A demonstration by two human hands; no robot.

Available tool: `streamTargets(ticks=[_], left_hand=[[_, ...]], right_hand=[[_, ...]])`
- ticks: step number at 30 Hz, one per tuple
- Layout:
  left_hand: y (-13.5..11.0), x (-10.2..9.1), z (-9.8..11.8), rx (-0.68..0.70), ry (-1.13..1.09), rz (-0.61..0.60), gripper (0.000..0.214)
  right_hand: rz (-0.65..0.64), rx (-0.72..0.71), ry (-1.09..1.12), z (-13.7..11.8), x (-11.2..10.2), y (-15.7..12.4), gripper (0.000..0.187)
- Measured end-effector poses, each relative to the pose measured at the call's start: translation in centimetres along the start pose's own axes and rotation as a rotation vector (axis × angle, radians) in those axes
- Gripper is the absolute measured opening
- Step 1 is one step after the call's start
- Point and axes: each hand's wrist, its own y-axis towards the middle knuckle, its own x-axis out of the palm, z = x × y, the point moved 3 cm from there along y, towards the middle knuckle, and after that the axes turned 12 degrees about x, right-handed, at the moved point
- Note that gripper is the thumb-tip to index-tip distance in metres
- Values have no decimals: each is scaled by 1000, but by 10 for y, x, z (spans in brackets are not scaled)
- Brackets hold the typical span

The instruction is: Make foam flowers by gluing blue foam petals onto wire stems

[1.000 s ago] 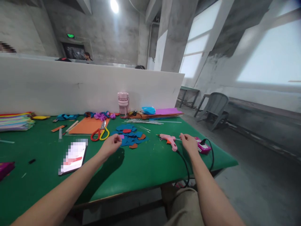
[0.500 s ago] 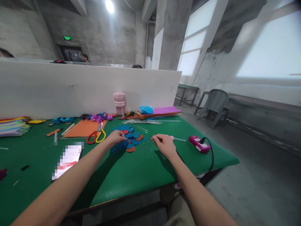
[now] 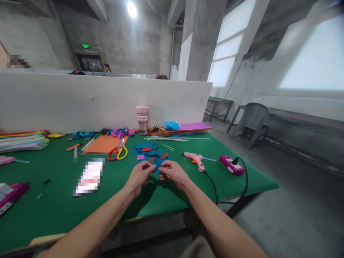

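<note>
Close together above the table's near middle, my left hand [image 3: 141,175] and my right hand [image 3: 174,172] face each other with pinched fingertips a small gap apart. What each pinch holds is too small to make out; a faint thin line rises near the left fingertips. Just behind them lies a loose pile of blue cut pieces [image 3: 147,146], partly covered by my fingers. Among it are a red piece [image 3: 147,149], a purple piece [image 3: 141,157] and brown pieces [image 3: 163,155]. Right of my right hand, a pink glue gun [image 3: 194,157] lies on its side.
Red-and-yellow scissors [image 3: 117,152] rest by an orange sheet [image 3: 99,145] on the green table [image 3: 172,200]. A phone [image 3: 90,177] lies left. The glue gun's cord runs over the front edge near a magenta power box [image 3: 231,165]. A pink bottle [image 3: 143,118] stands against the white partition [image 3: 113,96].
Both hands have come together and nearer to me, the left moving right and the right moving left. The glue gun, earlier behind my right hand, now shows fully. The view has shifted slightly left.
</note>
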Motion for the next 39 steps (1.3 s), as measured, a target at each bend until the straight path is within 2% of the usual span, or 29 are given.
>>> streamTargets(ticks=[3,6,9,11,12,13,14,16,18,20,23,28,31,36,37,39], left_hand=[[0,-6,2,-45,87,-125,35],[3,-11,0,26,262,-199,25],[7,-13,-6,114,400,-233,20],[10,-14,-9,117,491,-260,20],[12,-16,-11,111,549,-276,20],[14,-17,-11,105,616,-296,20],[16,-18,-12,98,683,-321,20],[20,-21,-15,79,791,-380,20],[25,-22,-17,78,848,-422,20],[28,-21,-19,79,869,-440,20],[27,-20,-19,77,869,-435,19],[22,-21,-21,51,826,-383,17],[22,-23,-24,54,785,-345,17],[24,-31,-28,41,749,-321,18],[24,-32,-28,35,758,-318,17],[24,-35,-26,17,778,-305,16]], right_hand=[[-95,32,-118,4,-2,0,20],[-175,41,-266,10,2,-3,15],[-180,41,-354,13,3,-2,13],[-127,10,-417,8,-9,0,17],[-46,-23,-457,3,-22,1,20],[98,-70,-506,-4,-40,2,23],[298,-118,-561,-12,-63,1,25],[758,-103,-722,-23,-112,-7,29],[949,-40,-794,-27,-153,-16,28],[1011,40,-842,-23,-179,-20,26],[974,148,-892,-14,-192,-14,30],[794,200,-912,-8,-183,5,32],[730,184,-859,-9,-176,5,28],[660,66,-676,-17,-151,-15,27],[607,25,-592,-19,-142,-19,27],[421,-49,-324,-23,-122,-25,25]])
